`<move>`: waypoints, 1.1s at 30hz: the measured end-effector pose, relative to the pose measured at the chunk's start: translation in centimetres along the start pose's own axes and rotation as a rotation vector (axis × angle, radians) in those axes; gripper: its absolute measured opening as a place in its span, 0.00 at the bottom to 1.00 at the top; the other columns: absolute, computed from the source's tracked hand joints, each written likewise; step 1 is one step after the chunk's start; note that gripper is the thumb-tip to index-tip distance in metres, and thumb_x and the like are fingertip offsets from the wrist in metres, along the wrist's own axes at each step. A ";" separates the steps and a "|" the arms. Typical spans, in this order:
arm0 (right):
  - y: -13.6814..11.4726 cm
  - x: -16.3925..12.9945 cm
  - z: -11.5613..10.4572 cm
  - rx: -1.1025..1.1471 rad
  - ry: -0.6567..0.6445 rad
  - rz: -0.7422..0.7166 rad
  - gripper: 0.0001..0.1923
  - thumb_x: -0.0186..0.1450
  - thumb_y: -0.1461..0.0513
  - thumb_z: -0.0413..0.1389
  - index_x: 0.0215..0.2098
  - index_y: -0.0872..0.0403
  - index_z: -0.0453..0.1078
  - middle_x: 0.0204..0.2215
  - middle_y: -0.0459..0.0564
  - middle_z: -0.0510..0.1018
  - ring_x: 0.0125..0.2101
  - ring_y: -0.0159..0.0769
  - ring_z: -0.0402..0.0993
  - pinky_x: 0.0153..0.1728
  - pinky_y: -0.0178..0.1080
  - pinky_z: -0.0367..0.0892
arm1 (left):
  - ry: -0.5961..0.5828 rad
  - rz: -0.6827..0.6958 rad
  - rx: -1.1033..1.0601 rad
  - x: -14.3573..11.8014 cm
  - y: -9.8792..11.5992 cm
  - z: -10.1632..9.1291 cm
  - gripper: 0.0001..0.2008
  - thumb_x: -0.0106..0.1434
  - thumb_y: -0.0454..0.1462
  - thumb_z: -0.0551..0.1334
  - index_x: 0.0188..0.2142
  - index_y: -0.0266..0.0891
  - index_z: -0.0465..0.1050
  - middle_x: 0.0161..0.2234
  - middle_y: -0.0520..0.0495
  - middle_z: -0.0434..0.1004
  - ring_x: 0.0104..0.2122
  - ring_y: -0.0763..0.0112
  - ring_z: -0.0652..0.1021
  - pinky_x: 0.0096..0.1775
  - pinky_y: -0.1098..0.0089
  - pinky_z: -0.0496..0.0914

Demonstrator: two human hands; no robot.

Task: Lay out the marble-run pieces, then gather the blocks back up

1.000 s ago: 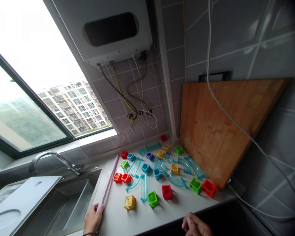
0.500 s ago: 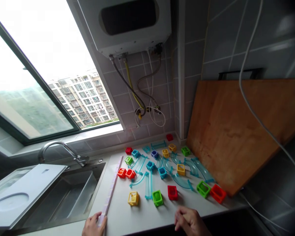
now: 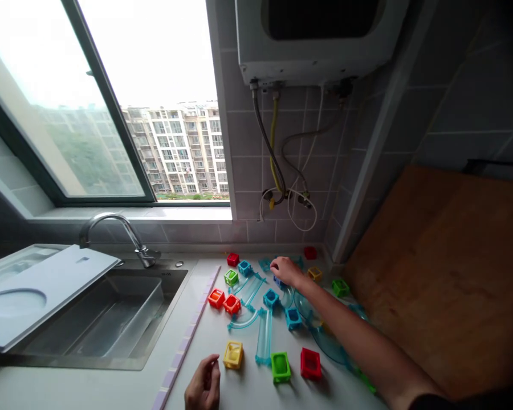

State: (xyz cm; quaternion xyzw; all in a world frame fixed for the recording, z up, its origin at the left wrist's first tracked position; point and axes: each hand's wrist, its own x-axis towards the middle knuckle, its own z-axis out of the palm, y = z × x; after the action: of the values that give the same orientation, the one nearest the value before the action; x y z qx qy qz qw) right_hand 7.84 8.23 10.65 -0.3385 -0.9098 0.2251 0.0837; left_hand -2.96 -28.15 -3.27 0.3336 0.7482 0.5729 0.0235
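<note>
Head | indigo block (image 3: 278, 282) under right grip (image 3: 287, 271) | yellow block (image 3: 233, 355) beside left grip (image 3: 203, 385) | closures unclear

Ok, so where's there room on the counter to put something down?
There's bare counter between the sink and the long pink strip, and in front of the sink. Another patch lies between the left hand, the front yellow block and the front green block. It's crowded farther back, around the right hand, with blocks and blue tracks.

Right hand (image 3: 284, 270) at dark-blue cube (image 3: 277, 282), contact unclear; left hand (image 3: 203, 382), fingers curled, just beside yellow cube (image 3: 233, 355) on white countertop (image 3: 241, 392).
</note>
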 end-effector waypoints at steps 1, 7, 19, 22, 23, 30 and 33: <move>-0.3 1.8 0.5 -0.054 -0.027 0.013 0.14 0.74 0.55 0.59 0.54 0.54 0.74 0.54 0.54 0.78 0.50 0.43 0.78 0.51 0.50 0.76 | 0.037 -0.039 -0.005 -0.2 -0.5 0.1 0.17 0.67 0.50 0.63 0.40 0.39 0.80 0.33 0.44 0.85 0.30 0.63 0.84 0.32 0.71 0.79; -0.9 7.4 3.6 -0.297 -0.160 0.058 0.17 0.73 0.56 0.60 0.58 0.54 0.72 0.56 0.55 0.76 0.51 0.44 0.77 0.51 0.51 0.76 | -0.008 -0.084 -0.015 -0.3 -1.9 -0.4 0.15 0.67 0.48 0.63 0.40 0.40 0.81 0.37 0.43 0.86 0.36 0.58 0.86 0.39 0.67 0.81; 1.3 7.9 1.9 -0.400 -0.178 -0.026 0.16 0.74 0.56 0.59 0.57 0.53 0.72 0.56 0.55 0.76 0.51 0.44 0.78 0.51 0.51 0.76 | -0.150 0.045 0.005 -1.4 -1.7 -0.2 0.12 0.70 0.43 0.60 0.42 0.41 0.80 0.30 0.48 0.83 0.21 0.70 0.77 0.29 0.73 0.75; 1.5 7.1 -0.6 -0.401 -0.176 -0.068 0.17 0.74 0.56 0.59 0.57 0.54 0.72 0.57 0.55 0.76 0.52 0.44 0.77 0.52 0.52 0.75 | -0.148 0.045 0.015 -1.6 -2.3 0.0 0.12 0.70 0.44 0.60 0.43 0.40 0.79 0.29 0.49 0.82 0.20 0.72 0.75 0.28 0.73 0.73; 1.8 6.6 -1.6 -0.404 -0.189 -0.079 0.17 0.74 0.56 0.59 0.57 0.54 0.72 0.57 0.55 0.76 0.52 0.45 0.77 0.53 0.52 0.75 | -0.148 0.052 0.017 -1.6 -2.4 0.0 0.12 0.70 0.43 0.60 0.43 0.40 0.79 0.29 0.49 0.81 0.20 0.72 0.74 0.27 0.74 0.73; 5.1 -0.9 -5.6 -0.466 -0.437 -0.015 0.13 0.73 0.56 0.60 0.52 0.53 0.75 0.52 0.52 0.79 0.48 0.42 0.79 0.50 0.48 0.76 | -0.150 0.110 0.008 -1.3 -2.0 0.1 0.11 0.69 0.42 0.62 0.43 0.40 0.79 0.32 0.47 0.84 0.24 0.71 0.80 0.31 0.75 0.76; 6.3 -4.5 -5.3 -0.514 -0.528 0.034 0.12 0.73 0.56 0.60 0.51 0.53 0.75 0.51 0.52 0.79 0.47 0.41 0.79 0.49 0.47 0.77 | -0.138 0.151 0.012 -0.9 -1.4 0.1 0.10 0.68 0.42 0.63 0.43 0.40 0.79 0.32 0.48 0.85 0.25 0.70 0.82 0.32 0.76 0.76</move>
State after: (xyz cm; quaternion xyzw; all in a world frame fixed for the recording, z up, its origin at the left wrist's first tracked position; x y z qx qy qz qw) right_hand 16.48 11.38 12.38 -0.2938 -0.9211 0.0704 -0.2455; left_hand -2.87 -28.74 -4.86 0.4276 0.7212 0.5442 0.0297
